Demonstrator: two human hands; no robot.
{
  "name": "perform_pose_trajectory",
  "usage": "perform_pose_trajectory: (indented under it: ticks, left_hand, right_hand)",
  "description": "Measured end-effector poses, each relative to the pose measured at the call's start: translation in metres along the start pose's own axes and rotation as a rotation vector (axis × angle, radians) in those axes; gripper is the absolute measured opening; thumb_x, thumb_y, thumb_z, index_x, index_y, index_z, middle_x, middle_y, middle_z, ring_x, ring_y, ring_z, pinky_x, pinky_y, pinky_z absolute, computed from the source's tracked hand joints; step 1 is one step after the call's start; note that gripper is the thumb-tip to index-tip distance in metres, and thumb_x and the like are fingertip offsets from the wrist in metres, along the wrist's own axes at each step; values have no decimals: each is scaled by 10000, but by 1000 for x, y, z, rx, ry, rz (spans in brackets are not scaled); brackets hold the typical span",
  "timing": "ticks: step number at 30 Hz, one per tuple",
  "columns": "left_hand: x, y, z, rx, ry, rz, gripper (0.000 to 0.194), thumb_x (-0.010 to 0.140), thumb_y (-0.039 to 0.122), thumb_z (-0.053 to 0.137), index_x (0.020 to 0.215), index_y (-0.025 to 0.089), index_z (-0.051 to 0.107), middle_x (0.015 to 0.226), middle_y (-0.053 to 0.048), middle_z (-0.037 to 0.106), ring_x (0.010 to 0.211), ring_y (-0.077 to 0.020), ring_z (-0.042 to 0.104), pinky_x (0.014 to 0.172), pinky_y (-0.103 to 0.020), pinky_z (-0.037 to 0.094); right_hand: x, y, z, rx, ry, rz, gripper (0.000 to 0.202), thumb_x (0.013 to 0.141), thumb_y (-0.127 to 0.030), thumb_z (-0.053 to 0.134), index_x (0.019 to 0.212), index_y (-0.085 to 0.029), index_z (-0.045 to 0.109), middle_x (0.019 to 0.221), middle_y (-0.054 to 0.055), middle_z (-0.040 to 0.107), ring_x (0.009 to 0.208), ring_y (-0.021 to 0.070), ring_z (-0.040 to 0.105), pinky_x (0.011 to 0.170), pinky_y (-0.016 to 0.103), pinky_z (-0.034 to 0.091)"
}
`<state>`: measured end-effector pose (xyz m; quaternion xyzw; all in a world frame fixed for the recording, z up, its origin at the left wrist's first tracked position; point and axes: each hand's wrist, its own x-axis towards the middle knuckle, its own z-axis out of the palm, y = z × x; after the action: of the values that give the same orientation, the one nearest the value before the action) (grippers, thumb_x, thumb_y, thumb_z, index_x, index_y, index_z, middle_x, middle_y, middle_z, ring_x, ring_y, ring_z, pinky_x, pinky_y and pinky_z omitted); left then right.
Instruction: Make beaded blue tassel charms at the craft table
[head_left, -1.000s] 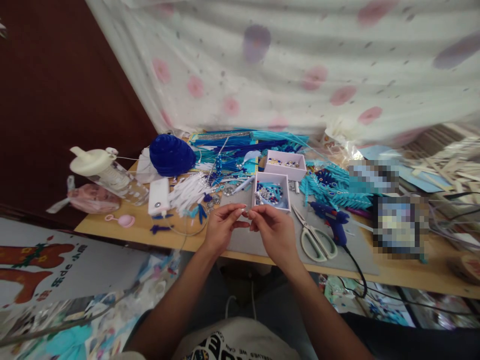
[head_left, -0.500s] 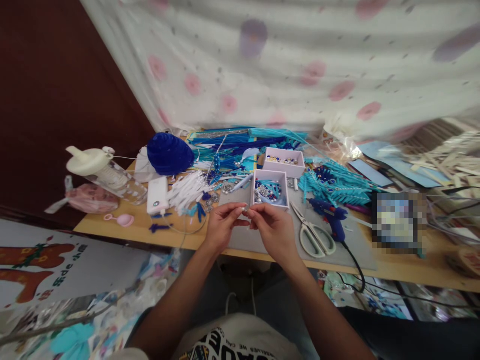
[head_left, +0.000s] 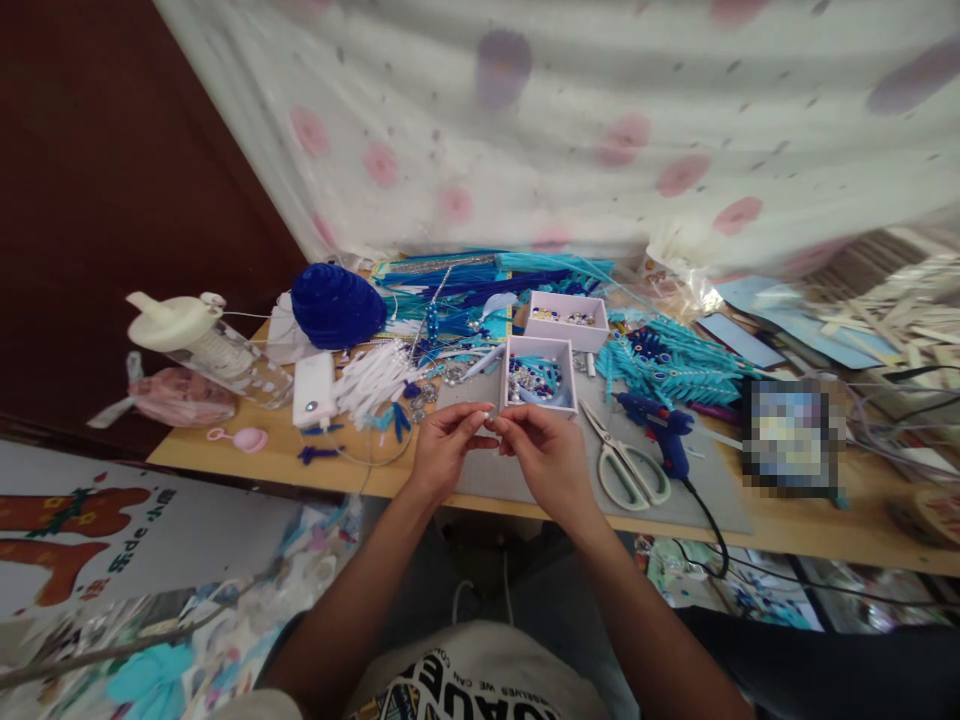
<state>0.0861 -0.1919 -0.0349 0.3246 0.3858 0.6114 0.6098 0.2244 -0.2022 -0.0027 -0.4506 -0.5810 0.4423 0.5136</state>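
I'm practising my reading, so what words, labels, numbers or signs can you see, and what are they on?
"SELVES WE CAN": shirt, upside down; its big letters are partly cut off.
"de": white board, lower left; the characters beside it are too blurred.
Drinking bottle: print too small.

Wooden table (head_left: 281, 460) with grey mat (head_left: 484, 482), lidded tumbler (head_left: 225, 352), white power bank (head_left: 313, 386), dark-blue bundle (head_left: 337, 305) on top

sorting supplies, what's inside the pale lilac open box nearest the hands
The box holds small blue and silver beads and light-blue pieces. What lies beneath is covered; the right hand hides part of its near side.
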Motion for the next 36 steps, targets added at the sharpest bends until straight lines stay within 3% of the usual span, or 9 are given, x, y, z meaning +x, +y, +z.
perform_pose_trajectory:
  ticks: [22, 28, 36]
  left_hand:
    - [-2, -5, -2, 32, -55, 11, 315, 665, 413, 875, 850, 170, 801, 766, -42, 735, 695, -147, 690, 592, -252, 625]
    - [-3, -6, -4, 87, -64, 64, 268, 707, 396, 852, 862, 182, 805, 807, -42, 733, 724, -156, 698, 617, -266, 630]
    - [-1, -12, 1, 88, -51, 148, 218, 717, 372, 844, 813, 182, 798, 788, -20, 696, 709, -130, 666, 610, -237, 595]
  right_hand:
    - [-2, 2, 1, 2, 40, -9, 174, 854, -344, 682, 789, -187, 719, 677, 20, 688, 540, 129, 587, 519, 239, 477]
    - [-3, 6, 1, -23, 62, -3, 181, 840, -356, 704, 791, -189, 750, 667, 23, 696, 547, 138, 602, 535, 250, 489]
    - [-1, 20, 4, 131, 113, -3, 87, 777, -311, 768, 781, -232, 804, 606, -16, 650, 545, 126, 562, 546, 258, 474]
